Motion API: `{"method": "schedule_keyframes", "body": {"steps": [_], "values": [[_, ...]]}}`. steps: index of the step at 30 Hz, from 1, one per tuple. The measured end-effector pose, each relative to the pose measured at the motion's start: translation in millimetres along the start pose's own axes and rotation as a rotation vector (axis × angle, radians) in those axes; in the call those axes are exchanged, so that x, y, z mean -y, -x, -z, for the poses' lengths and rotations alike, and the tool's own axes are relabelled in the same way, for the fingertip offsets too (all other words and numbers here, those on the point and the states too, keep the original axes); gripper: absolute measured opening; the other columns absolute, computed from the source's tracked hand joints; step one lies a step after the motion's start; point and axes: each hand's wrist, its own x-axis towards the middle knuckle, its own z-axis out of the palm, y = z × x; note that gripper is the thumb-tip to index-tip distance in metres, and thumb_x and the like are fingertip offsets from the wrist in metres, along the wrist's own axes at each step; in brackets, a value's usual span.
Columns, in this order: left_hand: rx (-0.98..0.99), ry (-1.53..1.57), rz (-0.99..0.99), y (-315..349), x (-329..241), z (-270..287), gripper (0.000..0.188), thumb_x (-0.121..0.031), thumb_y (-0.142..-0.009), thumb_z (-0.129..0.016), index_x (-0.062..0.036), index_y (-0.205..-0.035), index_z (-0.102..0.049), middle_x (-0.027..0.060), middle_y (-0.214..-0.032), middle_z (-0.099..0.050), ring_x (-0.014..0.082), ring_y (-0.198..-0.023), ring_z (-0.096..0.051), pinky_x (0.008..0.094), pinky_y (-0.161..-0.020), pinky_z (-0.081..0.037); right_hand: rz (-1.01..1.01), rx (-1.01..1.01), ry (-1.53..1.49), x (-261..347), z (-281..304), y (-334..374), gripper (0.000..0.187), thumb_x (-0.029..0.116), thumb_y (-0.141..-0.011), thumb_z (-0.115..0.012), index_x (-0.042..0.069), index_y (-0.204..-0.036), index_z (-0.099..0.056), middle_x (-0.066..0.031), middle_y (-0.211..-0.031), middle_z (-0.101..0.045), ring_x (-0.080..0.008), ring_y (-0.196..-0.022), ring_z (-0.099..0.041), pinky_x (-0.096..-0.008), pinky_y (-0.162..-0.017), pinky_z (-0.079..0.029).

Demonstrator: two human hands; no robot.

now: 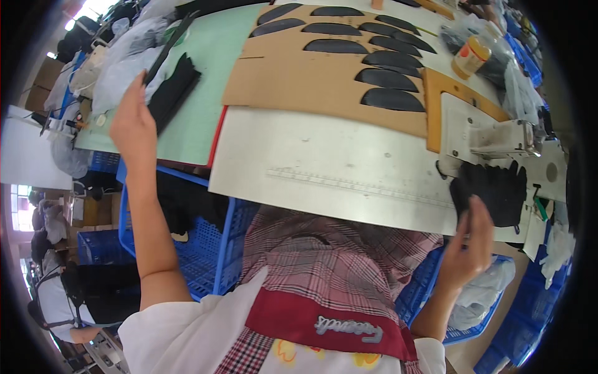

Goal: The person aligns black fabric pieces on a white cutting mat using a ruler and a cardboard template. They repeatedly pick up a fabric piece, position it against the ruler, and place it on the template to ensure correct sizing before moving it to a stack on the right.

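My left hand is raised over the left side of the table, its fingers pinched on a thin black fabric piece seen nearly edge-on. Just beside it, a folded black fabric item lies on the pale green surface. At the right, my right hand grips the near edge of a black glove. The glove lies spread at the table's right end, its fingers pointing away from me, in front of a white sewing machine. Part of my right hand's grip is hidden.
Several black half-moon pieces lie in rows on a brown cardboard sheet. A yellow wooden frame borders the machine; a jar stands behind. Blue baskets flank my lap. Another person sits at far left.
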Motion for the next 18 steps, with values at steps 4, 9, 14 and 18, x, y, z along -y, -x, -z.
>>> {"method": "schedule_keyframes", "body": {"steps": [4, 9, 14, 18], "values": [[0.104, -0.200, -0.047, 35, 74, -50, 0.041, 0.001, -0.089, -0.053, -0.0112, -0.128, -0.061, 0.0120, -0.117, -0.067, 0.0294, -0.104, -0.066, 0.0372, -0.085, -0.052, 0.326, 0.266, -0.169, 79, -51, 14, 0.040, 0.000, -0.075, -0.059, -0.006, -0.114, -0.063, -0.0193, -0.111, -0.067, -0.0302, -0.093, -0.068, -0.0356, -0.078, -0.056], [0.199, -0.162, -0.154, 78, 122, -95, 0.039, -0.001, -0.091, -0.053, -0.0105, -0.129, -0.060, 0.0116, -0.127, -0.063, 0.0278, -0.112, -0.063, 0.0368, -0.091, -0.050, 0.400, 0.381, -0.210, 131, -89, 22, 0.046, 0.009, -0.073, -0.059, -0.008, -0.116, -0.061, -0.0213, -0.117, -0.063, -0.0288, -0.103, -0.062, -0.0329, -0.076, -0.053], [0.174, -0.145, -0.073, 71, 101, -84, 0.030, -0.018, -0.096, -0.058, -0.0082, -0.124, -0.064, 0.0127, -0.122, -0.064, 0.0318, -0.113, -0.058, 0.0399, -0.097, -0.046, 0.321, 0.403, -0.375, 137, -93, 0, 0.051, 0.031, -0.079, -0.071, -0.008, -0.110, -0.061, -0.0208, -0.113, -0.063, -0.0305, -0.102, -0.062, -0.0348, -0.080, -0.053], [0.101, -0.075, -0.053, 52, 72, -74, 0.033, -0.023, -0.095, -0.061, -0.0064, -0.123, -0.064, 0.0146, -0.124, -0.061, 0.0327, -0.117, -0.054, 0.0431, -0.102, -0.040, 0.197, 0.280, -0.239, 85, -121, -45, 0.039, 0.016, -0.078, -0.071, -0.003, -0.111, -0.061, -0.0158, -0.113, -0.063, -0.0309, -0.103, -0.062, -0.0382, -0.084, -0.052]]}}
